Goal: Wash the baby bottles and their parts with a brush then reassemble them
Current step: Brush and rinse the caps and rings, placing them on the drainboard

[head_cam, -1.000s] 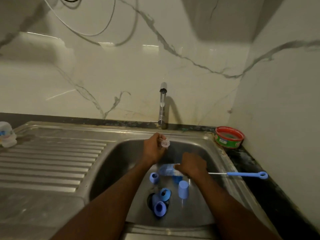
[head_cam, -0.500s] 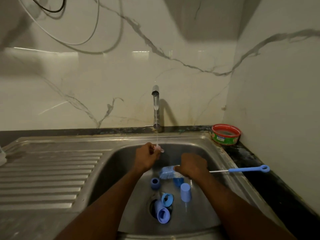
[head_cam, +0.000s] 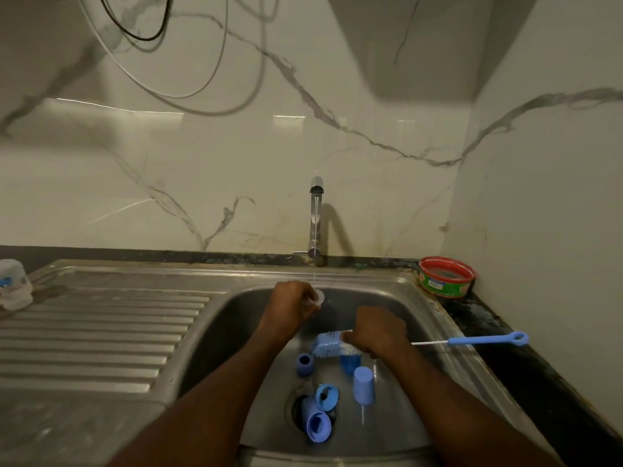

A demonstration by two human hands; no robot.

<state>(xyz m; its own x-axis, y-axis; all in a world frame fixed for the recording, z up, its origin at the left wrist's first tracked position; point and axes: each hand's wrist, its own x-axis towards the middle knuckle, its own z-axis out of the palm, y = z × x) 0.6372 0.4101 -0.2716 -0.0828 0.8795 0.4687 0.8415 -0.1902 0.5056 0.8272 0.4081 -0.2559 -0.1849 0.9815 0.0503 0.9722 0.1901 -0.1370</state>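
Far left, on the counter edge by the draining board: a clear bottle with blue print, blurred, partly cut off by the frame. Draining board ribbed, steel, joined to the sink.

Centre: tap running, thin stream of water falling into the basin. Left hand under the stream, fingers curled round a small clear part, pinched at the fingertips; part too small and glossy to identify further.

Just right and nearer: right hand clenched round the bottle brush. Blue bristle head sticks out to the left of the fist, white wire stem and blue looped handle stick out to the right, over the sink rim and the dark counter.

Basin floor, below the hands: small blue ring upright, left of the bristles; a darker blue piece partly hidden under the brush; pale blue cap standing mouth down. On the drain: a blue collar tilted on edge, and touching it a pale blue cup on its side, opening toward the camera.

Far right, back corner of the counter: round red-rimmed tub with green label.
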